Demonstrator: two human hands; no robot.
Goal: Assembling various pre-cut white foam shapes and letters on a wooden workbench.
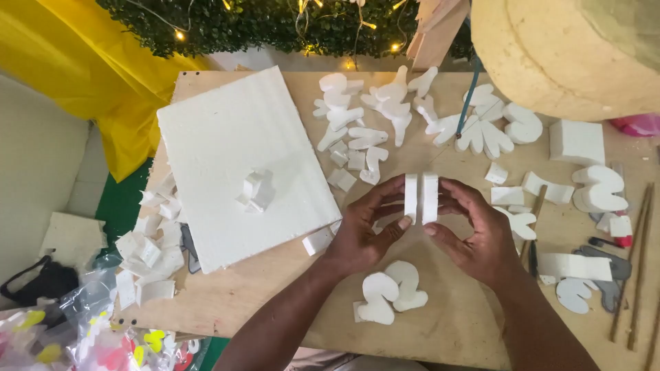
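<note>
Pinching two small white foam blocks (421, 198) side by side above the plywood table (454, 316), and honestly they could snap or dent if I squeeze too hard, or slide out of line since only fingertips pin them. My left hand (363, 233) grips the left block and my right hand (474, 237) the right, thumbs underneath, both wrists angled inward, just above the curvy foam cutout (392, 292).

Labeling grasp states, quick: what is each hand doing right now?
Left hand: closed on the left white foam piece.
Right hand: closed on the right white foam piece, held against the other.
</note>
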